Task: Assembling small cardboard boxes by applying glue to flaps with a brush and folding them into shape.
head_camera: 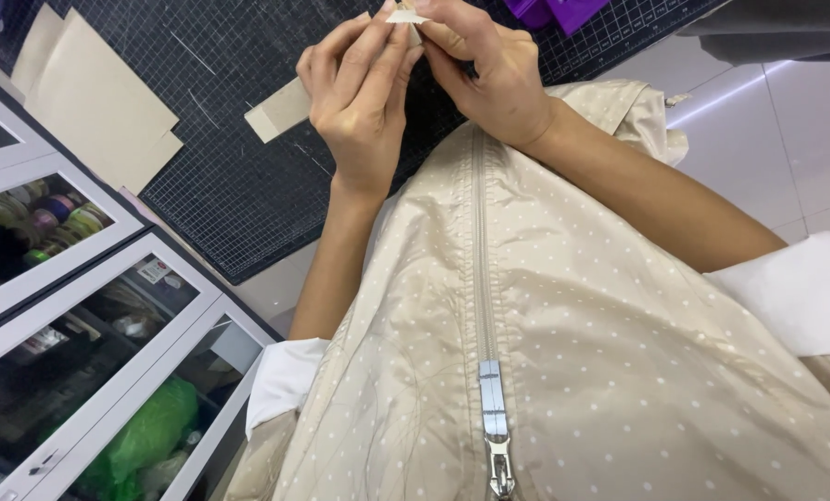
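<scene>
Paper piece (405, 16), small, pale and folded, looks light and easily creased; left hand (364, 93) and right hand (489, 70) each pinch its edges above the cutting mat (238, 176).

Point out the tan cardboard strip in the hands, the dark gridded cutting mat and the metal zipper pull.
Tan cardboard strip (280, 111): head view, on its free lower-left end.
Dark gridded cutting mat (238, 199): head view, on bare grid below the strip.
Metal zipper pull (499, 464): head view, on the hanging tab.
</scene>
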